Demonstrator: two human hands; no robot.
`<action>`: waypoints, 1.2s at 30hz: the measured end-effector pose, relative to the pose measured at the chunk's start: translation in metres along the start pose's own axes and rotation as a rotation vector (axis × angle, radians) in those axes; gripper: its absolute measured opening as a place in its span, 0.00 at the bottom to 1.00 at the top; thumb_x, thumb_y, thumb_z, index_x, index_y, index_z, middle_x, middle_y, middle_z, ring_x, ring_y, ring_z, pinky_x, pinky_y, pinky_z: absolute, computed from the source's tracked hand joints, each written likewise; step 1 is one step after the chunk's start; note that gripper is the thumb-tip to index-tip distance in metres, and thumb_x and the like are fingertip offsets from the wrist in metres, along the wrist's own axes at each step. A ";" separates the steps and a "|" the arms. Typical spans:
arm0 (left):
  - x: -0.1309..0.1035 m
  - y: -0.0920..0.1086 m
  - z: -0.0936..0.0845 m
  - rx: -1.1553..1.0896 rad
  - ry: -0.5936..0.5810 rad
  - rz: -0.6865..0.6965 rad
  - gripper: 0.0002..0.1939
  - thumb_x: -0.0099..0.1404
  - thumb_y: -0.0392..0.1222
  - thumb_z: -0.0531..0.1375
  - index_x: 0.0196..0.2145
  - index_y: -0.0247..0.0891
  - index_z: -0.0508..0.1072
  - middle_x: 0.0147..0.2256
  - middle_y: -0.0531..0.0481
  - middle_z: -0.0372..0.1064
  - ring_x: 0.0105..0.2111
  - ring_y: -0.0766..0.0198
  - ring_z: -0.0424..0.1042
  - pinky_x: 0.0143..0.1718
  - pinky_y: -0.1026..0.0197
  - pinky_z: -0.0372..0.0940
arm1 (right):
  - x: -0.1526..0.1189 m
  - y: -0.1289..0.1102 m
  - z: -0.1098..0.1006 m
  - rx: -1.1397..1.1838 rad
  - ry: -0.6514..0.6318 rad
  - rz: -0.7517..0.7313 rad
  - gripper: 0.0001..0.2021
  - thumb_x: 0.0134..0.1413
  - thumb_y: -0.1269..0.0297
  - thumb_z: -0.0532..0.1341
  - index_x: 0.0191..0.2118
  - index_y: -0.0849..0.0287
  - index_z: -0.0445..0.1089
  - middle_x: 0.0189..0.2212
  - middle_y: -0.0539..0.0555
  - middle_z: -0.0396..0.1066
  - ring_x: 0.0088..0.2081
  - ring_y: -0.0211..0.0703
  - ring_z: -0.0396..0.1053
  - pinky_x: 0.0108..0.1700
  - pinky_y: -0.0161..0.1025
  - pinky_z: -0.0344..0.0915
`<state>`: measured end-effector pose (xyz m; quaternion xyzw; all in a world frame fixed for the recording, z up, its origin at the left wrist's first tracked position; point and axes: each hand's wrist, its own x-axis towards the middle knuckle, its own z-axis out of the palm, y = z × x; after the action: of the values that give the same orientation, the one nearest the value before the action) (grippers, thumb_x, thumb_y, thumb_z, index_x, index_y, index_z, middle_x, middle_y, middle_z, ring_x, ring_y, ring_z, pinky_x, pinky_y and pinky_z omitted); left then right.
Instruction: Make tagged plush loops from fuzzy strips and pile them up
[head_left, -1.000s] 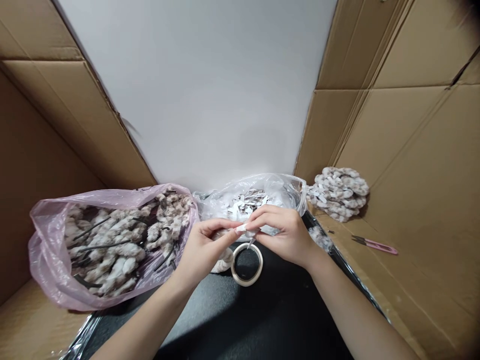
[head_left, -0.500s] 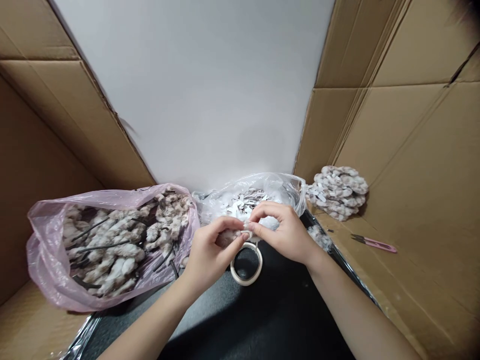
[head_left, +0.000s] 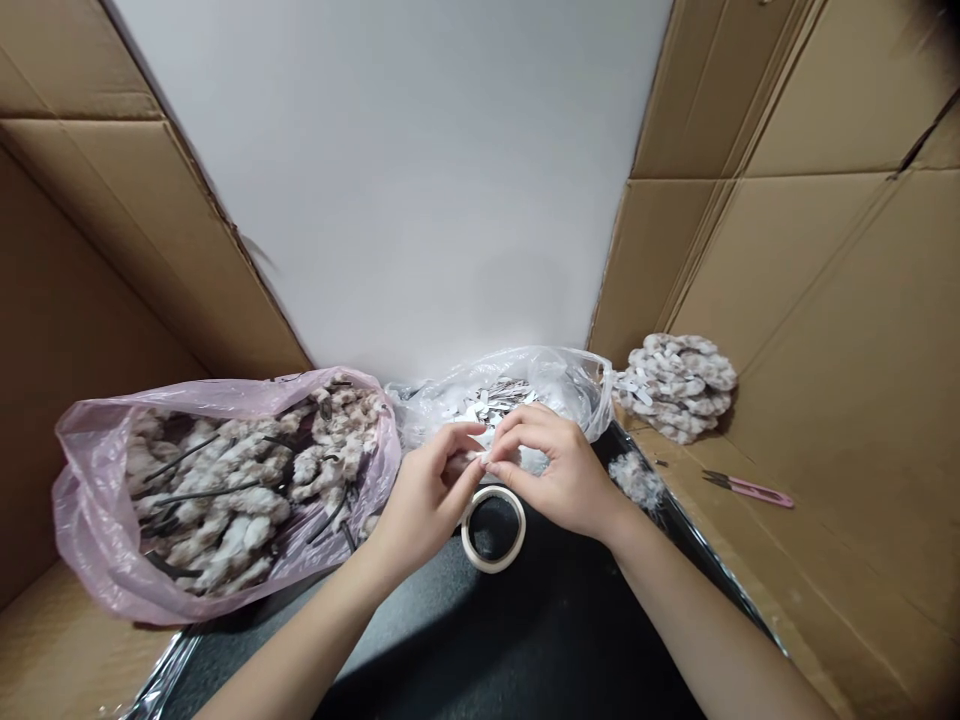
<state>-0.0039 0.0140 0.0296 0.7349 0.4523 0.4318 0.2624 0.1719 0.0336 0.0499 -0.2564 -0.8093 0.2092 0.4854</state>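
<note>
My left hand (head_left: 426, 497) and my right hand (head_left: 559, 468) meet fingertip to fingertip above the black work surface. Between their pinched fingers is a small whitish, furry piece, mostly covered by the fingers. Just below them a roll of cream tape (head_left: 493, 529) lies flat. Behind the hands a clear plastic bag (head_left: 585, 372) holds many thin white strips (head_left: 501, 398). At the left a pink plastic bag (head_left: 94, 530) lies open, with fluffy grey-white twisted pieces (head_left: 225, 510) and dark cords inside.
A bundle of fluffy pieces (head_left: 679, 385) sits on the cardboard at right. Pink-handled snips (head_left: 748, 489) lie in front of it. A tuft of loose fluff (head_left: 636, 480) rests by the black surface's right edge. Cardboard walls (head_left: 840, 290) stand on both sides.
My right fingers have shifted slightly left and curled closer to my left fingertips. The pale strip end that hung over the tape roll no longer shows.
</note>
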 end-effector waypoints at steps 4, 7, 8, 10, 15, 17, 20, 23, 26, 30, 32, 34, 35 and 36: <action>0.001 0.001 0.002 0.142 -0.149 -0.006 0.14 0.71 0.44 0.49 0.29 0.36 0.66 0.24 0.54 0.62 0.25 0.66 0.61 0.28 0.64 0.56 | -0.002 0.003 0.002 -0.081 -0.003 -0.019 0.06 0.50 0.77 0.64 0.28 0.58 0.73 0.30 0.51 0.71 0.36 0.42 0.66 0.42 0.42 0.63; 0.000 0.000 0.001 0.071 -0.216 -0.066 0.17 0.72 0.47 0.46 0.28 0.37 0.63 0.25 0.54 0.60 0.25 0.66 0.57 0.27 0.64 0.55 | -0.002 0.003 0.002 -0.144 -0.016 -0.032 0.06 0.50 0.77 0.65 0.28 0.58 0.73 0.31 0.51 0.71 0.37 0.43 0.65 0.43 0.43 0.62; 0.000 -0.001 0.000 0.010 -0.240 -0.088 0.17 0.72 0.48 0.46 0.29 0.37 0.64 0.26 0.54 0.60 0.26 0.66 0.58 0.28 0.64 0.56 | -0.002 0.002 0.002 -0.158 -0.024 -0.035 0.06 0.50 0.77 0.65 0.27 0.58 0.73 0.31 0.51 0.71 0.37 0.43 0.65 0.43 0.44 0.62; -0.002 -0.003 -0.003 -0.126 -0.265 -0.140 0.17 0.71 0.49 0.46 0.31 0.37 0.65 0.28 0.52 0.62 0.29 0.65 0.59 0.30 0.64 0.59 | -0.001 0.000 0.001 -0.168 -0.037 -0.034 0.07 0.50 0.76 0.65 0.27 0.58 0.74 0.32 0.51 0.71 0.38 0.43 0.65 0.44 0.43 0.62; -0.009 -0.011 -0.005 -0.350 -0.188 -0.284 0.14 0.67 0.50 0.53 0.32 0.38 0.69 0.31 0.51 0.64 0.32 0.64 0.62 0.34 0.64 0.64 | -0.001 -0.008 -0.005 -0.158 -0.058 -0.026 0.07 0.50 0.75 0.65 0.27 0.56 0.75 0.33 0.50 0.70 0.40 0.42 0.65 0.45 0.43 0.61; -0.010 -0.010 -0.005 -0.380 -0.172 -0.307 0.14 0.67 0.50 0.53 0.31 0.38 0.69 0.31 0.51 0.64 0.33 0.64 0.62 0.36 0.63 0.64 | -0.001 -0.010 -0.008 -0.188 -0.080 -0.020 0.06 0.50 0.74 0.65 0.28 0.55 0.76 0.34 0.50 0.71 0.40 0.42 0.66 0.46 0.44 0.60; -0.009 -0.003 -0.005 -0.373 -0.176 -0.293 0.14 0.67 0.49 0.52 0.30 0.37 0.68 0.29 0.53 0.61 0.30 0.65 0.60 0.34 0.64 0.62 | -0.002 -0.010 -0.012 -0.228 -0.129 -0.005 0.06 0.50 0.73 0.66 0.28 0.54 0.76 0.35 0.49 0.73 0.40 0.43 0.67 0.48 0.46 0.58; -0.006 0.005 -0.005 -0.359 -0.242 -0.246 0.14 0.68 0.48 0.51 0.29 0.37 0.66 0.27 0.54 0.55 0.27 0.67 0.55 0.29 0.65 0.58 | -0.002 -0.009 -0.015 -0.219 -0.185 0.009 0.06 0.49 0.73 0.67 0.29 0.54 0.76 0.34 0.48 0.73 0.39 0.42 0.68 0.48 0.46 0.57; -0.004 0.012 -0.007 -0.353 -0.306 -0.206 0.15 0.69 0.49 0.51 0.29 0.37 0.65 0.26 0.55 0.53 0.26 0.68 0.53 0.27 0.65 0.55 | -0.002 -0.008 -0.019 -0.165 -0.230 0.027 0.05 0.52 0.72 0.66 0.29 0.54 0.76 0.34 0.49 0.73 0.39 0.41 0.69 0.49 0.46 0.58; -0.003 0.018 -0.011 -0.331 -0.353 -0.184 0.17 0.68 0.52 0.53 0.28 0.37 0.66 0.25 0.56 0.51 0.24 0.68 0.50 0.24 0.66 0.50 | 0.000 -0.007 -0.028 0.036 -0.353 0.054 0.05 0.50 0.72 0.67 0.32 0.55 0.75 0.37 0.50 0.72 0.40 0.40 0.70 0.46 0.40 0.64; -0.002 0.018 -0.012 -0.324 -0.370 -0.201 0.17 0.68 0.53 0.53 0.29 0.37 0.65 0.24 0.57 0.49 0.24 0.69 0.48 0.23 0.66 0.49 | 0.002 -0.006 -0.031 0.115 -0.356 0.056 0.05 0.49 0.73 0.67 0.31 0.57 0.74 0.35 0.50 0.72 0.39 0.40 0.70 0.44 0.38 0.65; -0.002 0.017 -0.013 -0.334 -0.389 -0.222 0.17 0.68 0.53 0.54 0.30 0.37 0.66 0.24 0.57 0.50 0.24 0.69 0.49 0.24 0.66 0.49 | 0.002 -0.005 -0.032 0.117 -0.307 0.064 0.06 0.50 0.75 0.65 0.31 0.58 0.71 0.32 0.49 0.72 0.37 0.39 0.70 0.44 0.37 0.65; -0.002 0.016 -0.013 -0.346 -0.398 -0.235 0.17 0.68 0.53 0.54 0.31 0.37 0.66 0.25 0.56 0.51 0.24 0.69 0.49 0.24 0.66 0.50 | 0.002 -0.006 -0.032 0.096 -0.284 0.070 0.06 0.51 0.76 0.64 0.32 0.58 0.70 0.31 0.49 0.72 0.36 0.39 0.70 0.43 0.37 0.65; -0.002 0.014 -0.013 -0.358 -0.404 -0.249 0.17 0.68 0.54 0.54 0.31 0.37 0.66 0.25 0.56 0.51 0.24 0.69 0.50 0.25 0.65 0.50 | 0.002 -0.006 -0.031 0.067 -0.269 0.072 0.07 0.50 0.77 0.64 0.33 0.58 0.70 0.31 0.49 0.72 0.36 0.39 0.70 0.42 0.37 0.65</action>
<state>-0.0099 0.0058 0.0463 0.6869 0.3941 0.3141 0.5236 0.1976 0.0329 0.0688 -0.2386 -0.8499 0.2858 0.3729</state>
